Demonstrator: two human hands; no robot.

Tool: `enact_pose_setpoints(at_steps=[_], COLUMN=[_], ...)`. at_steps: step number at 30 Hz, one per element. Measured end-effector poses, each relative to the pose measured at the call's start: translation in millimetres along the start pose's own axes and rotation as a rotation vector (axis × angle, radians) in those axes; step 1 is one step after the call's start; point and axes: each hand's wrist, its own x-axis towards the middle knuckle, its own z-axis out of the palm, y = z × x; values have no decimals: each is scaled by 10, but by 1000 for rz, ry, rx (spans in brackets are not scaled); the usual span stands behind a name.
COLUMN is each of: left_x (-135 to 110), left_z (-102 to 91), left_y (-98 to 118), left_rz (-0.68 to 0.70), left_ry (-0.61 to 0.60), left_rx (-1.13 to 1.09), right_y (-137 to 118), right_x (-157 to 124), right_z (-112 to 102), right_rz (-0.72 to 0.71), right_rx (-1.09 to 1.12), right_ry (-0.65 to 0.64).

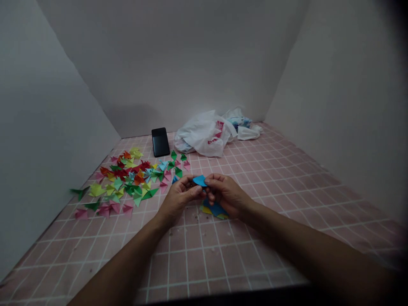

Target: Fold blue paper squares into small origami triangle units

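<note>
A blue paper piece (199, 180) is pinched mid-fold between left hand (179, 196) and right hand (225, 194), fingers closed; a firm crease seems needed next.

A black phone (160, 142) lies near the back wall (178, 63). Just right of it sits a white plastic bag (204, 135), with crumpled wrapping (244, 127) beside it, on the pink grid mat (255, 246).
</note>
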Motion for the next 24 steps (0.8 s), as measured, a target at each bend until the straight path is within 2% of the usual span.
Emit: enact_pose_setpoints(at_steps=[11,18,24], left_x=[0,-10,-13], left_z=[-6,57,55], left_y=[-8,-15,-32], left_rz=[9,68,74], left_ry=[-11,-16,-5], left_rx=[5,89,101], right_y=[-22,23,41], right_x=[-6,-13,-9], right_z=[15,46,21], right_rz=[13,-22,-7], right_rx=[-1,-36,-15], right_ry=[15,83,68])
